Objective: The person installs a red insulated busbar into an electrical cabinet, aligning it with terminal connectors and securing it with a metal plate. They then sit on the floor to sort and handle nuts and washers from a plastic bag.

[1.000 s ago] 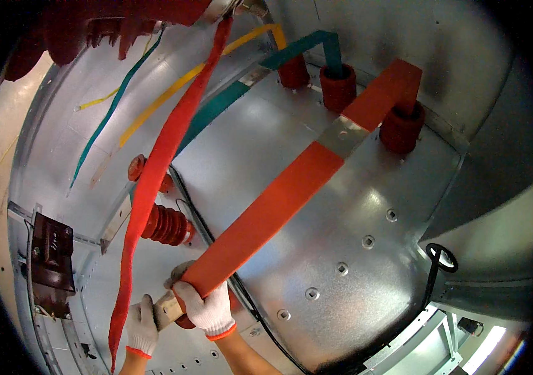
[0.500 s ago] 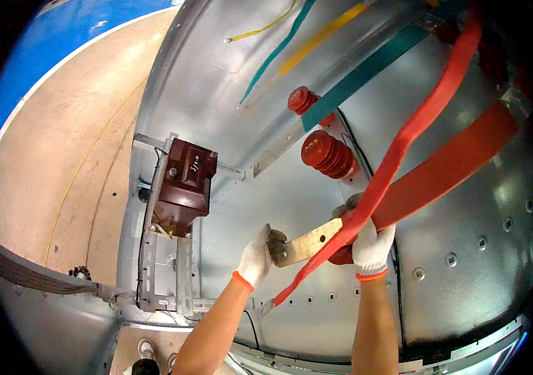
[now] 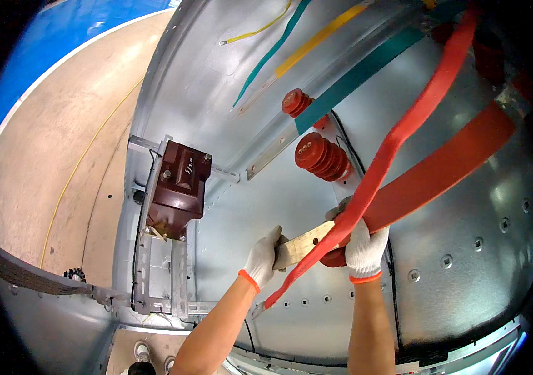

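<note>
Bare busbar end point(image 3: 304, 245): flat, pale metal, lying between my two gloved hands at the near middle of the grey steel cabinet panel point(image 3: 454, 250); it runs on rightward and up as a wide bar in an orange-red sleeve point(image 3: 441, 175).

Left to right:

- Concrete floor point(image 3: 48, 162), far left, with a thin yellow line across it.
- Dark brown moulded block point(image 3: 178, 187), boxy, bolted on a grey bracket point(image 3: 160, 275), well left of my hands.
- My left hand point(image 3: 262, 259), white glove with orange cuff; its grip is closed around the free tip of the bare busbar end.
- Red strap point(image 3: 398, 140), long and narrow, hanging from far right down to a point just below my left hand, crossing in front of the bare end.
- Two red ribbed insulators point(image 3: 323, 156), one farther, one nearer, just above the bare end.
- My right hand point(image 3: 361, 240), same glove; its grip is clamped on the bar where the sleeve begins, with the strap passing over the fingers.
- Green-sleeved bar point(image 3: 366, 69) and yellow-sleeved bar point(image 3: 323, 37), far, slanting up to the right.
</note>
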Action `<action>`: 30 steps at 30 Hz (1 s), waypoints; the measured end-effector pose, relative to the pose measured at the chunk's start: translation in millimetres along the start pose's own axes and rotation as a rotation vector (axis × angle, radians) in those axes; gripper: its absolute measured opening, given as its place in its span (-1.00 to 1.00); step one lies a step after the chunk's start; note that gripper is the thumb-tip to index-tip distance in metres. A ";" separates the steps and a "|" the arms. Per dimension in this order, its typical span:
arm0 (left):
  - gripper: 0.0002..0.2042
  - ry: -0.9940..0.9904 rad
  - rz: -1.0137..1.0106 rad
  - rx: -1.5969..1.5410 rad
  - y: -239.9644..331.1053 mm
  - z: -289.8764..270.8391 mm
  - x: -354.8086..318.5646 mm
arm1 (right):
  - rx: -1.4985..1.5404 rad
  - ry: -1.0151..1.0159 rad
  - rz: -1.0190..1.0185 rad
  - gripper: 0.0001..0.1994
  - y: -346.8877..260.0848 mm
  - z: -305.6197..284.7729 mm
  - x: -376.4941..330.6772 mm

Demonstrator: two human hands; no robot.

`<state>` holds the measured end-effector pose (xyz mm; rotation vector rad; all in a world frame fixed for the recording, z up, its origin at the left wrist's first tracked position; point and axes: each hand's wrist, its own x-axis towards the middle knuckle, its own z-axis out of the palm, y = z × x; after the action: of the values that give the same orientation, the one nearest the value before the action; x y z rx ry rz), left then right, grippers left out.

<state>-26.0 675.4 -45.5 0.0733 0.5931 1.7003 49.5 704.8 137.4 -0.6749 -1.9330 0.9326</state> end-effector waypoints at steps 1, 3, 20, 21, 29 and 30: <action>-0.65 0.026 0.043 0.122 1.7 2.9 -1.4 | 0.003 -0.005 -0.005 -0.77 0.5 -0.5 0.3; -0.65 0.059 0.089 0.292 4.0 6.3 -3.1 | 0.007 -0.013 -0.017 -0.78 0.1 -1.4 1.0; -0.68 0.118 0.439 0.523 -2.4 -28.9 -3.3 | -0.013 0.069 -0.081 -0.79 -7.3 10.1 -6.7; -0.69 0.133 0.531 0.567 10.1 -16.9 -15.6 | -0.013 0.072 -0.079 -0.79 -10.3 14.3 -7.1; -0.75 0.132 1.120 1.444 3.4 6.1 -9.1 | -0.036 0.014 -0.147 -0.75 9.9 -4.9 -2.4; -0.69 0.130 1.007 1.235 2.7 8.2 -6.0 | -0.075 0.004 -0.178 -0.76 -2.8 4.3 -2.1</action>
<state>-24.1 672.3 -35.7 1.3246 1.8439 1.9751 46.5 700.1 137.1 -0.5366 -1.9962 0.7512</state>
